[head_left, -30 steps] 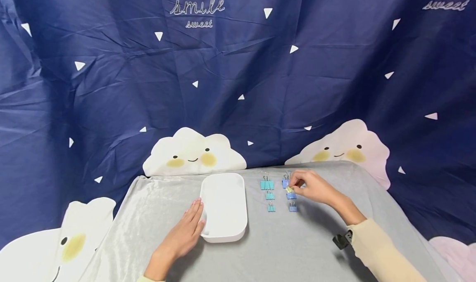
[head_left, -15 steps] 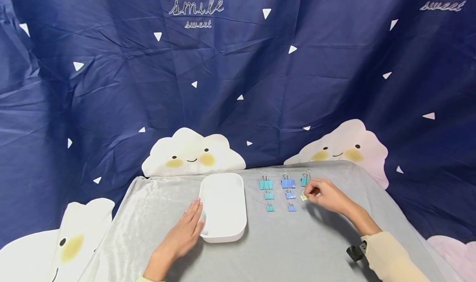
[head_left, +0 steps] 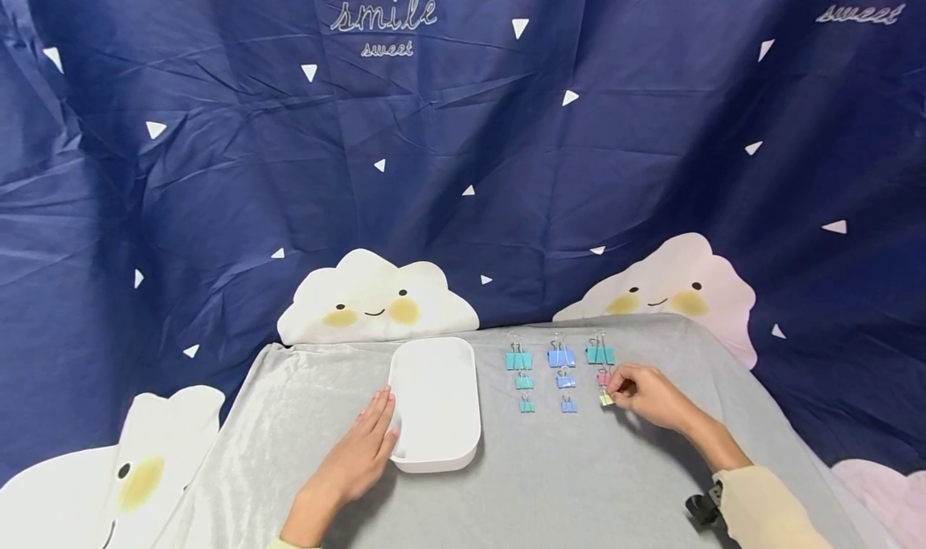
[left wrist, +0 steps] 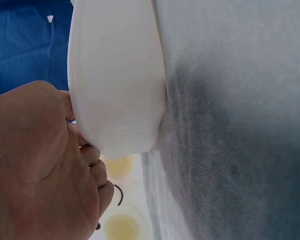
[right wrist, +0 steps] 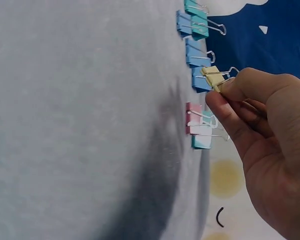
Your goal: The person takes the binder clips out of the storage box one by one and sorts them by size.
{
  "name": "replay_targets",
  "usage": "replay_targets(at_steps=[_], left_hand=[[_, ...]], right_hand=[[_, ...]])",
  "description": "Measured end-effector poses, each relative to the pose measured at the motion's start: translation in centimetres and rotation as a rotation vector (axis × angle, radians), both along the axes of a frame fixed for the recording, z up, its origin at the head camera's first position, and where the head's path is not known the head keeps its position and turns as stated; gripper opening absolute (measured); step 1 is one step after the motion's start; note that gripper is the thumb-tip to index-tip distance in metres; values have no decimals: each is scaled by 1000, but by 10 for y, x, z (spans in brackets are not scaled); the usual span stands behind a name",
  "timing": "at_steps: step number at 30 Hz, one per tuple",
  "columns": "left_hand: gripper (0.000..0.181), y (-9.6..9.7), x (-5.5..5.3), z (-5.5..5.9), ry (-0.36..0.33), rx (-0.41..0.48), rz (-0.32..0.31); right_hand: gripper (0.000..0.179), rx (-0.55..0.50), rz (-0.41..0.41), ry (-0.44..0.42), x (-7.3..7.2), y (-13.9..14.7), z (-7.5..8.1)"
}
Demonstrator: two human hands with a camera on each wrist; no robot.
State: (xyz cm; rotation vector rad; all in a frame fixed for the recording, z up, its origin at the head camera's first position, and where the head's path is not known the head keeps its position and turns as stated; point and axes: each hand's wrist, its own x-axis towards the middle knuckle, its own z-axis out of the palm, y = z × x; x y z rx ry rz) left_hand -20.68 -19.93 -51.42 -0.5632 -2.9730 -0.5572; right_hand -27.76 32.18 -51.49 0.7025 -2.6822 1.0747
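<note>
My right hand (head_left: pixel 654 396) pinches a small yellow binder clip (right wrist: pixel 213 77) between thumb and fingertips. Just behind it in the head view lies a pink binder clip (head_left: pixel 604 378), with a large teal binder clip (head_left: pixel 600 355) farther back. My left hand (head_left: pixel 354 456) lies with extended fingers along the left side of a white plastic box (head_left: pixel 436 464). The left wrist view has the palm facing the camera and the box wall (left wrist: pixel 121 75) beside the fingers, whose tips are partly hidden behind the rim.
Left of the pinched clip stand two columns of binder clips, blue ones like the large blue clip (head_left: pixel 561 358) and teal ones like the large teal clip (head_left: pixel 518 361). Grey cloth (head_left: pixel 550 485) covers the table. A navy cloud-print curtain (head_left: pixel 463 131) hangs behind.
My right hand has carried the yellow clip rightward and toward me from the blue column, uncovering the pink and large teal clips. My left hand and the box keep their place.
</note>
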Motion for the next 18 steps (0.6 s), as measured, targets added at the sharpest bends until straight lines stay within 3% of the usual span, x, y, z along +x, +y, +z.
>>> replay_targets(at_steps=[7, 14, 18], left_hand=[[60, 0, 0, -1, 9, 8, -6], [58, -1, 2, -5, 86, 62, -31], [59, -1, 2, -6, 88, 51, -30]], right_hand=[[23, 2, -7, -31, 1, 3, -10], [19, 46, -67, -51, 2, 7, -15], [17, 63, -93, -63, 1, 8, -18]])
